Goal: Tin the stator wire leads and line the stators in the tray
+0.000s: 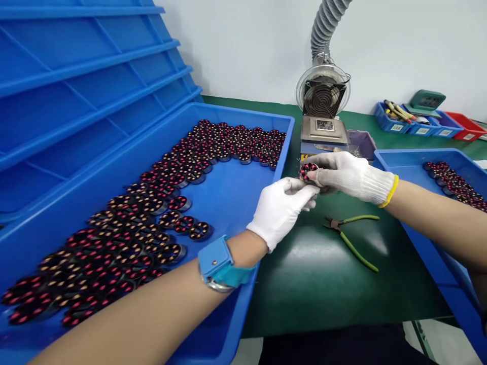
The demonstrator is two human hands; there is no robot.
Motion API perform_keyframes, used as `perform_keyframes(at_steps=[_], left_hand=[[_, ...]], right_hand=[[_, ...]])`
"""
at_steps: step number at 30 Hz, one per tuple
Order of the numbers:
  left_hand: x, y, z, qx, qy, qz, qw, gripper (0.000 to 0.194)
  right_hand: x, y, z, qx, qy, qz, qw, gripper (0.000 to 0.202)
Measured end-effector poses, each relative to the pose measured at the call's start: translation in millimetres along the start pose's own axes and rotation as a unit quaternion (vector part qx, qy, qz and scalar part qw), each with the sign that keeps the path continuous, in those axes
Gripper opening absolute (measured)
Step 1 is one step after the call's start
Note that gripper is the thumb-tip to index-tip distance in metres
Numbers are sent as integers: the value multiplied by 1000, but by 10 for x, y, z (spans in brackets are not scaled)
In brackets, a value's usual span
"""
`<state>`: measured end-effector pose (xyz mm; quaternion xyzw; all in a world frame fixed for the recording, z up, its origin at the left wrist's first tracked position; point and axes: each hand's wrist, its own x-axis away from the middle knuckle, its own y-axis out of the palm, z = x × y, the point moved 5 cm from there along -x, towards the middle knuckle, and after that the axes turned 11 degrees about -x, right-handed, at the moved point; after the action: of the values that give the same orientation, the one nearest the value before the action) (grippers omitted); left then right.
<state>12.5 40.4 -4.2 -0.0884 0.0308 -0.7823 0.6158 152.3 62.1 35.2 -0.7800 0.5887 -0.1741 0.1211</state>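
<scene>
A small round motor stator (307, 171) with red windings is gripped by my gloved right hand (338, 172), its thumb across the front. My left hand (281, 205), also in a white glove, is closed just below and left of the stator. Its fingertips meet the right hand's fingers, and what they pinch is hidden. On the green bench (304, 289) below the hands lie diagonal cutters (350, 235) with green handles, jaws pointing left. Behind the stator stands a metal solder pot (323, 129).
To the left, a large blue tray (243, 187) holds many red- and copper-wound stators (129, 248). Another blue tray (403, 159) with stators stands right. A fume duct (325, 25) hangs over the pot. A purple bin (363, 144) and small blue bins (395, 124) stand behind.
</scene>
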Motion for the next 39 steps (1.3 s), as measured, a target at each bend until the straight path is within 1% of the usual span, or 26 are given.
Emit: perform_keyframes(at_steps=[2,3,7,9,12,15,18,20,23,25,27,30,34,39], left_hand=[[-2,4,5,6,-7,-6,1000,20],[-1,6,11,8,-7,-11,1000,18],[4,-3,27,12,3,-18,1000,15],[-1,-8,19,14,2,-18,1000,15],[-10,-2,5,14,-9,-24,1000,17],[-8,17,12,-1,-19,-37,999,22],[-5,31,17,-14,-23,-51,998,24],[-11,34,10,-18,-24,-58,998,26],[-25,32,-5,-23,-21,-67,997,28],[-31,31,-12,-28,-18,-72,997,29],[-30,34,-14,-31,-16,-78,996,30],[-20,41,-10,-32,-18,-86,996,31],[-12,50,9,-30,-20,-92,995,29],[-18,66,19,-25,-22,-100,994,30]], right_hand=[[38,-12,1,-56,28,-39,997,21],[49,-33,-2,-80,38,-45,995,19],[46,-107,29,-155,72,-30,985,32],[37,-112,63,-167,88,-31,982,29],[1,-122,102,-183,100,-36,977,17],[-121,-243,107,-199,78,-4,977,6],[-331,-503,98,-205,51,69,975,6],[-485,-732,78,-147,33,137,979,7],[-698,-1052,30,-12,13,228,973,17],[-826,-1199,19,46,10,261,964,21],[-934,-1288,22,84,7,281,956,21],[-1038,-1327,19,146,-6,294,945,19],[-1095,-1295,19,229,-10,295,928,21],[-1133,-1283,55,246,-9,305,920,19]])
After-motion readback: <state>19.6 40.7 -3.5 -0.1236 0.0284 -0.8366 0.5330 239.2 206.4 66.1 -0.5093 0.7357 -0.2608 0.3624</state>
